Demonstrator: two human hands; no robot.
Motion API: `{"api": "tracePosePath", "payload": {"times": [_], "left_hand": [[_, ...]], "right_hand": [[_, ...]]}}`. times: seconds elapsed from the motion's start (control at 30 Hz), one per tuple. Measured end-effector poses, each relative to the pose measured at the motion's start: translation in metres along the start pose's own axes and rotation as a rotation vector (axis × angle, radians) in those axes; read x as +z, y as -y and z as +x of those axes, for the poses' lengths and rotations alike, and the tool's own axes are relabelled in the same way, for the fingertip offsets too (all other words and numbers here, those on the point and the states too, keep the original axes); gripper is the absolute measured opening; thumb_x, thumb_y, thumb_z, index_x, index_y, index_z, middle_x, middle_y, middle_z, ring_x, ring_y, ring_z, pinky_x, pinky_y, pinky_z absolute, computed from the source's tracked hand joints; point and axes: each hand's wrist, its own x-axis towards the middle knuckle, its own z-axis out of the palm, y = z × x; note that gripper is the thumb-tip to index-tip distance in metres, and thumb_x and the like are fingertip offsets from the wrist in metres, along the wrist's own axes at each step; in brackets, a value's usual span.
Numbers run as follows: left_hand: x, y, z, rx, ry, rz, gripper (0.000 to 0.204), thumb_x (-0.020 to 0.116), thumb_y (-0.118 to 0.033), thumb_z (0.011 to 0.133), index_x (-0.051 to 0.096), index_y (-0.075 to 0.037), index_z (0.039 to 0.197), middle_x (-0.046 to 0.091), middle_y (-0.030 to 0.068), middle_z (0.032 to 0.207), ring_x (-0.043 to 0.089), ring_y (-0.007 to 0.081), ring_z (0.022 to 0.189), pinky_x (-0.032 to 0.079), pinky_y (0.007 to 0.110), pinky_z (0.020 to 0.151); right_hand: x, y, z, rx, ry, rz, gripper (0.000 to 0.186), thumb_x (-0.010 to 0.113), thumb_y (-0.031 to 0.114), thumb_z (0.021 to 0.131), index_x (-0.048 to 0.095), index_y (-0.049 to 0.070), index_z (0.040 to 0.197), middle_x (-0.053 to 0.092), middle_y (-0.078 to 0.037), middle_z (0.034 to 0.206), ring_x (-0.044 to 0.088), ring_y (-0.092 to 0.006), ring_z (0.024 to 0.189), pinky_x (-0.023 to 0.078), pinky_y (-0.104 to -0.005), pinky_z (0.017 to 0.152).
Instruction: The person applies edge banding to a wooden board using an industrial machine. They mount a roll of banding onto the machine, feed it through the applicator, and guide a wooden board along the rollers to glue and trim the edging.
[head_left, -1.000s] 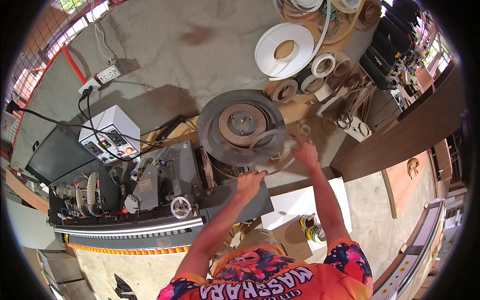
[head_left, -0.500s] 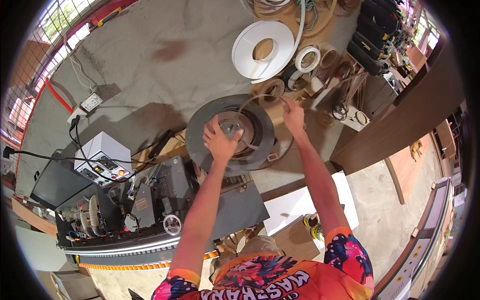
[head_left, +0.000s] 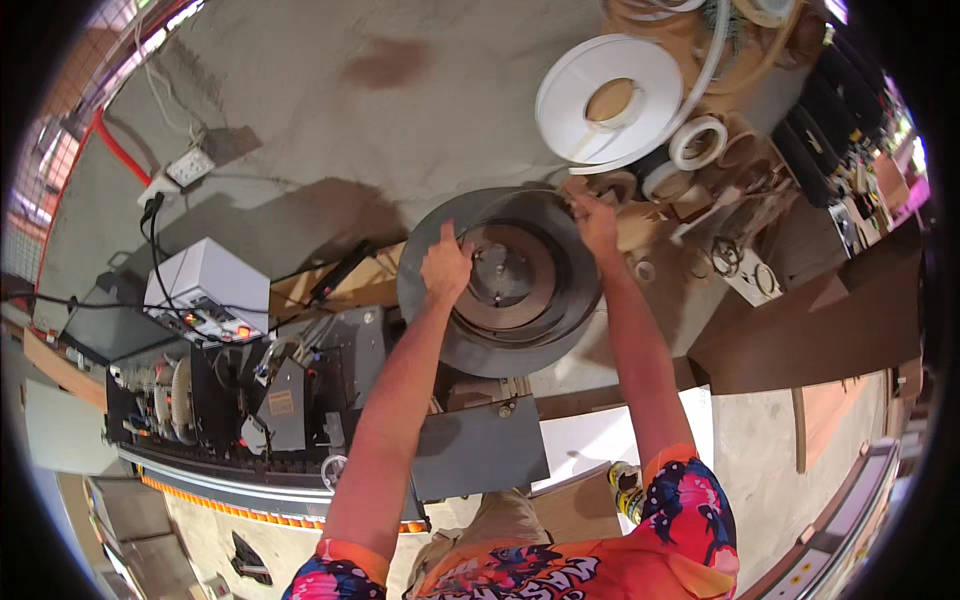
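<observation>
A dark round turntable (head_left: 520, 355) with a brown inner ring and metal hub lies at the middle of the bench. Over it, both hands grip a thin, loosely coiled strip (head_left: 520, 192). My left hand (head_left: 447, 262) has its fingers closed on it at the turntable's left side. My right hand (head_left: 595, 220) pinches it at the upper right edge, near several rolls of banding behind. The strip's lower part is hard to tell from the turntable.
A dark machine (head_left: 280, 400) fills the lower left, with a white control box (head_left: 205, 290) and cables above. White banding coils (head_left: 640, 80) lie on cardboard at upper right. A brown curved panel (head_left: 820, 330), black hanging tools (head_left: 830, 120) and a white board (head_left: 570, 450) are on the right.
Both hands have moved up and away from me with the strip, from the turntable's near edge to over its far half. My right hand is now higher at the back edge.
</observation>
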Motion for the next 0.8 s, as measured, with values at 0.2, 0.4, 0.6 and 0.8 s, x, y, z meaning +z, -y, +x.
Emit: {"api": "tracePosePath", "payload": {"times": [0.2, 0.4, 0.6, 0.8], "left_hand": [[-0.028, 0.045, 0.023, 0.297, -0.013, 0.426, 0.031, 0.069, -0.018, 0.091, 0.065, -0.009, 0.121, 0.075, 0.0199, 0.099, 0.072, 0.0423, 0.096, 0.058, 0.053, 0.083], [-0.078, 0.104, 0.039, 0.139, 0.116, 0.65, 0.031, 0.069, -0.032, 0.095, 0.069, -0.007, 0.113, 0.075, 0.021, 0.1, 0.074, 0.0384, 0.099, 0.06, 0.051, 0.081], [-0.126, 0.209, 0.01, -0.055, 0.259, 0.587, 0.034, 0.075, -0.039, 0.091, 0.076, -0.013, 0.112, 0.075, 0.0123, 0.112, 0.071, 0.0382, 0.106, 0.056, 0.049, 0.091], [-0.153, 0.276, -0.033, 0.158, 0.168, 0.51, 0.035, 0.08, -0.035, 0.084, 0.075, -0.016, 0.112, 0.076, 0.0099, 0.106, 0.071, 0.0357, 0.102, 0.057, 0.049, 0.087]], "right_hand": [[0.081, -0.07, -0.005, 0.17, 0.242, -0.189, 0.029, 0.076, 0.04, 0.09, 0.081, 0.014, 0.1, 0.075, -0.016, 0.101, 0.071, -0.0402, 0.095, 0.056, -0.046, 0.082], [0.178, -0.015, 0.03, 0.246, 0.311, -0.151, 0.03, 0.078, 0.034, 0.091, 0.08, 0.011, 0.11, 0.076, -0.015, 0.115, 0.072, -0.036, 0.105, 0.056, -0.0436, 0.092], [0.245, 0.05, 0.035, 0.23, 0.511, -0.024, 0.032, 0.069, 0.04, 0.097, 0.078, 0.021, 0.122, 0.075, -0.008, 0.12, 0.069, -0.0307, 0.115, 0.052, -0.0442, 0.099], [0.265, 0.186, -0.027, -0.421, 0.386, 0.235, 0.049, 0.073, 0.018, 0.086, 0.068, 0.014, 0.135, 0.073, -0.012, 0.12, 0.063, -0.0333, 0.118, 0.045, -0.0535, 0.106]]}}
